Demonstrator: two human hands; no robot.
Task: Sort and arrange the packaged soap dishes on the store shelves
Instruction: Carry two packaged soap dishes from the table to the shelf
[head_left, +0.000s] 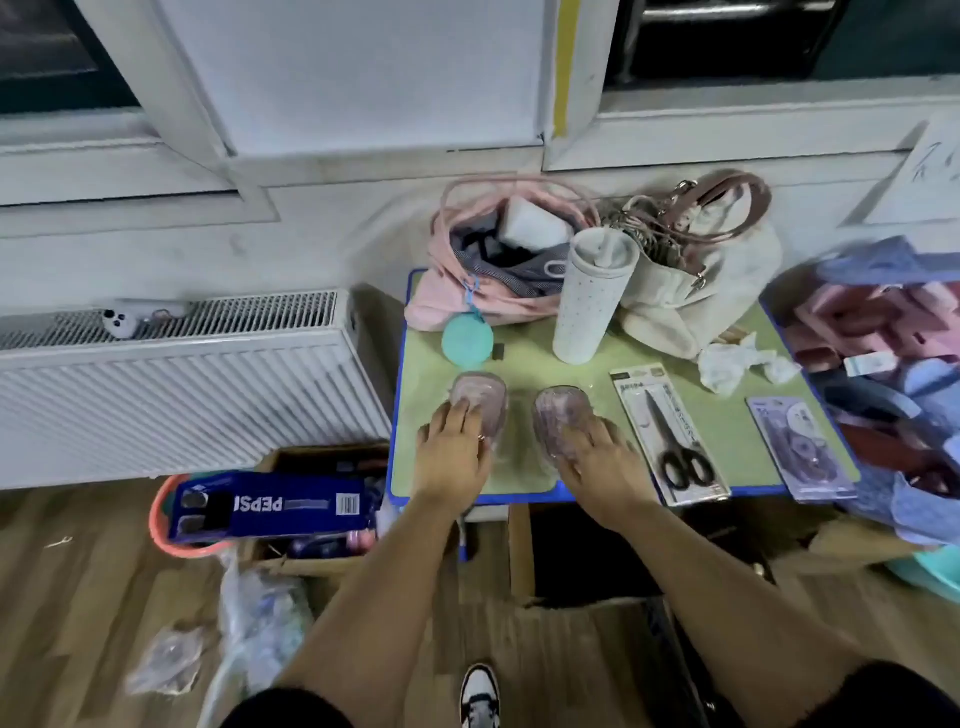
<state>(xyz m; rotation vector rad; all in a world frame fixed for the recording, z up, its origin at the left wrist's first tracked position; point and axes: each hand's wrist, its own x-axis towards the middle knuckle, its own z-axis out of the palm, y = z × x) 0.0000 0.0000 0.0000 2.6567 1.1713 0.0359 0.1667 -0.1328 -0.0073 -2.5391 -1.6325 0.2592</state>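
Observation:
Two pinkish, see-through packaged soap dishes lie side by side on a small green table (582, 483) with a blue rim. My left hand (457, 447) rests flat on the near end of the left soap dish (480, 397), fingers straight. My right hand (597, 457) lies flat on the near end of the right soap dish (561, 415), fingers spread. Both dishes lie flat on the tabletop, a small gap between them.
On the table: a packaged pair of scissors (670, 436), a carded tape item (800, 452), a white tumbler (592, 296), a teal pouch (467, 338), a pink bag (488, 265), a cream handbag (696, 280). Radiator (171, 395) at left; Pepsi box (270, 506) and cartons on the floor.

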